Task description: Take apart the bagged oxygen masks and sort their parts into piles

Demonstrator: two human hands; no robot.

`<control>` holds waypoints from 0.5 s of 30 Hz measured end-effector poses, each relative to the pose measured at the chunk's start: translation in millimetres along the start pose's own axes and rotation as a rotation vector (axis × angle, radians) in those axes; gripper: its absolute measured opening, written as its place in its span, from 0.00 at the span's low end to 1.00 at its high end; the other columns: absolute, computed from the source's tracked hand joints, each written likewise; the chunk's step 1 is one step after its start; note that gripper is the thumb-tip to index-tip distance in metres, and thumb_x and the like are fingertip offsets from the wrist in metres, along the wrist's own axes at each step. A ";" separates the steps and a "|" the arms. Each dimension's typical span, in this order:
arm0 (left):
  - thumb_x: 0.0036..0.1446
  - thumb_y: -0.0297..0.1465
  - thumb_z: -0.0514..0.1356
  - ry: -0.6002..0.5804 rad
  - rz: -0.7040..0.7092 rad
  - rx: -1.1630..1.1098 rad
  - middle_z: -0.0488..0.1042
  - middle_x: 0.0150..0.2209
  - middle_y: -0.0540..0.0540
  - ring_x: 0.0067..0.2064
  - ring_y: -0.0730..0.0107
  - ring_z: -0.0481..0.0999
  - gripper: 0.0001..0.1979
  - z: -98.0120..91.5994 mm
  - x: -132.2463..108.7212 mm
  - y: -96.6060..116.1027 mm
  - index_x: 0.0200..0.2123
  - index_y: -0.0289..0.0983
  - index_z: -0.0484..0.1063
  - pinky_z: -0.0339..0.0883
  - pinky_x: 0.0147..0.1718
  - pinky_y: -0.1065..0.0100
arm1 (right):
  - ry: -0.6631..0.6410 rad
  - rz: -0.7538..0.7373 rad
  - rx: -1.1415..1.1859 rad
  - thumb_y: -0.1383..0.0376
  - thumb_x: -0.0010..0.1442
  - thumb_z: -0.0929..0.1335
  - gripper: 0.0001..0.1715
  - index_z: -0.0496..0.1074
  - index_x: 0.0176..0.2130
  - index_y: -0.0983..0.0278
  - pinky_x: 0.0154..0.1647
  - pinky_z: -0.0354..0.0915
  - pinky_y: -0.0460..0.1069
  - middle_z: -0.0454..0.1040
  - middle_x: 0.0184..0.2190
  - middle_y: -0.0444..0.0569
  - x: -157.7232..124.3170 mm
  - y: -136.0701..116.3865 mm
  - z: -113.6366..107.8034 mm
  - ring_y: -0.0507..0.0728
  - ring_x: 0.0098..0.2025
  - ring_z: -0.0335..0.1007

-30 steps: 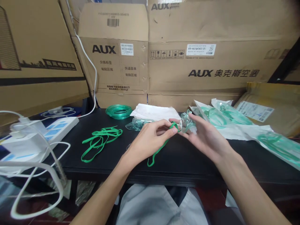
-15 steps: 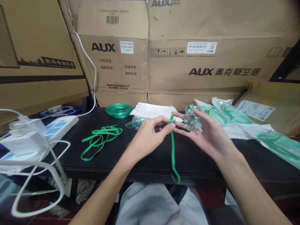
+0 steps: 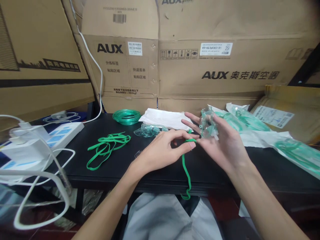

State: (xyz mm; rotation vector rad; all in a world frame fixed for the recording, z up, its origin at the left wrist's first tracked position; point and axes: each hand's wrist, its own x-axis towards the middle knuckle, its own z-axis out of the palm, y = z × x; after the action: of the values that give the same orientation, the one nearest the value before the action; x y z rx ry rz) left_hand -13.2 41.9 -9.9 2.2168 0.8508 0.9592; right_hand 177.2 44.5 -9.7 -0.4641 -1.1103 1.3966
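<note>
Between thumb and index finger, my left hand (image 3: 166, 146) pinches a green elastic strap (image 3: 185, 170), whose loose end hangs past the table's front edge. My right hand (image 3: 225, 141) holds a small clear oxygen mask (image 3: 208, 123) between thumb and palm, its other fingers spread toward the left. The fingertips of both hands meet where the strap is pinched; how the strap passes between them is partly hidden. Behind my left hand lie more clear plastic mask pieces (image 3: 150, 130). A loose tangle of green straps (image 3: 107, 146) rests on the table to the left.
A coil of green tubing (image 3: 126, 116) and a white paper pouch (image 3: 166, 119) lie at the back. Packaged green masks (image 3: 250, 120) cover the right side. At left stand a power strip (image 3: 65, 133) and white cables (image 3: 41, 206). Cardboard boxes (image 3: 220, 86) wall the back.
My left hand has moved right and slightly down with the strap, toward the base of my right hand's fingers. The mask in my right hand has turned and risen slightly.
</note>
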 end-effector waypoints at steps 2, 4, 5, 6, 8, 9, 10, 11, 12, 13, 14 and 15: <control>0.67 0.36 0.61 -0.016 0.033 -0.034 0.79 0.57 0.51 0.55 0.60 0.76 0.08 1.0 -0.3 1.3 0.43 0.42 0.79 0.65 0.55 0.64 | 0.017 -0.030 0.028 0.55 0.69 0.66 0.14 0.77 0.35 0.56 0.67 0.63 0.62 0.79 0.57 0.47 0.4 -1.5 0.5 0.64 0.66 0.66; 0.67 0.36 0.62 -0.019 0.063 -0.061 0.77 0.60 0.50 0.60 0.60 0.74 0.07 1.1 -0.7 1.7 0.41 0.41 0.78 0.63 0.59 0.64 | 0.040 -0.077 0.033 0.56 0.70 0.65 0.15 0.77 0.34 0.55 0.68 0.62 0.61 0.80 0.54 0.47 0.7 -6.0 -1.6 0.62 0.66 0.66; 0.66 0.36 0.62 -0.017 0.076 -0.064 0.76 0.61 0.50 0.62 0.60 0.73 0.06 0.5 -0.8 1.4 0.40 0.41 0.78 0.62 0.60 0.65 | 0.052 -0.105 0.018 0.56 0.70 0.64 0.16 0.77 0.34 0.55 0.68 0.61 0.61 0.81 0.53 0.46 0.7 -9.7 -3.9 0.62 0.67 0.66; 0.66 0.36 0.63 -0.015 0.088 -0.056 0.75 0.62 0.50 0.63 0.60 0.72 0.06 -0.5 -1.0 0.6 0.39 0.41 0.78 0.60 0.62 0.65 | 0.068 -0.138 -0.006 0.56 0.70 0.64 0.16 0.78 0.34 0.54 0.69 0.61 0.61 0.81 0.53 0.45 0.4 -14.4 -6.8 0.61 0.67 0.66; 0.65 0.38 0.64 -0.011 0.092 -0.010 0.73 0.63 0.51 0.64 0.60 0.71 0.07 -4.0 -1.4 -2.2 0.37 0.42 0.79 0.58 0.64 0.64 | 0.112 -0.211 -0.051 0.57 0.69 0.65 0.15 0.78 0.34 0.54 0.69 0.61 0.60 0.81 0.52 0.44 -1.2 -26.4 -14.0 0.61 0.67 0.65; 0.65 0.40 0.64 -0.012 0.079 0.026 0.73 0.63 0.52 0.64 0.59 0.71 0.10 -6.1 -1.7 -4.2 0.34 0.42 0.80 0.57 0.64 0.64 | 0.139 -0.251 -0.061 0.57 0.68 0.65 0.14 0.78 0.33 0.54 0.68 0.62 0.60 0.81 0.51 0.45 -2.6 -33.2 -17.6 0.62 0.67 0.65; 0.66 0.43 0.62 -0.021 0.056 0.062 0.74 0.62 0.52 0.63 0.58 0.71 0.14 -8.2 -2.0 -6.6 0.32 0.42 0.80 0.57 0.63 0.63 | 0.163 -0.291 -0.064 0.58 0.67 0.66 0.14 0.78 0.32 0.54 0.68 0.62 0.59 0.81 0.50 0.46 -4.3 -40.0 -20.8 0.62 0.67 0.66; 0.67 0.46 0.60 -0.035 0.026 0.094 0.76 0.60 0.52 0.61 0.58 0.73 0.19 -10.1 -2.4 -9.2 0.29 0.43 0.80 0.59 0.62 0.62 | 0.181 -0.323 -0.062 0.58 0.67 0.66 0.14 0.77 0.31 0.55 0.68 0.63 0.58 0.82 0.49 0.47 -6.3 -46.4 -23.2 0.62 0.67 0.66; 0.67 0.48 0.58 -0.050 -0.005 0.120 0.77 0.58 0.52 0.58 0.57 0.75 0.23 -11.6 -2.8 -11.7 0.26 0.42 0.80 0.61 0.60 0.62 | 0.192 -0.347 -0.060 0.59 0.67 0.66 0.15 0.77 0.30 0.56 0.68 0.63 0.58 0.82 0.47 0.48 -8.4 -51.8 -24.4 0.63 0.66 0.67; 0.68 0.50 0.56 -0.060 -0.033 0.142 0.79 0.55 0.52 0.55 0.58 0.77 0.27 -12.6 -3.1 -13.9 0.24 0.42 0.80 0.62 0.57 0.61 | 0.193 -0.357 -0.062 0.59 0.67 0.66 0.15 0.77 0.30 0.57 0.67 0.64 0.57 0.82 0.46 0.49 -10.7 -55.8 -24.2 0.63 0.65 0.68; 0.69 0.51 0.54 -0.058 -0.050 0.157 0.81 0.52 0.51 0.52 0.58 0.78 0.28 -12.9 -3.2 -15.5 0.23 0.42 0.79 0.63 0.55 0.62 | 0.187 -0.352 -0.069 0.59 0.67 0.67 0.15 0.77 0.30 0.58 0.67 0.64 0.58 0.83 0.45 0.50 -12.8 -58.2 -22.6 0.64 0.64 0.69; 0.69 0.50 0.54 -0.042 -0.061 0.167 0.82 0.50 0.51 0.50 0.59 0.78 0.28 -12.5 -3.3 -16.1 0.24 0.42 0.80 0.64 0.53 0.62 | 0.175 -0.331 -0.082 0.59 0.68 0.67 0.15 0.78 0.31 0.58 0.67 0.64 0.60 0.83 0.44 0.50 -14.7 -58.6 -19.6 0.64 0.63 0.70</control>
State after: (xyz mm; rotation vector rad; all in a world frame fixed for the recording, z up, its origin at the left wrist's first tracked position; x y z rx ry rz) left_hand -29.9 52.7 -15.4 2.3281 1.0049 0.8365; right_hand 227.5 26.4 24.5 -0.4301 -1.0498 1.0059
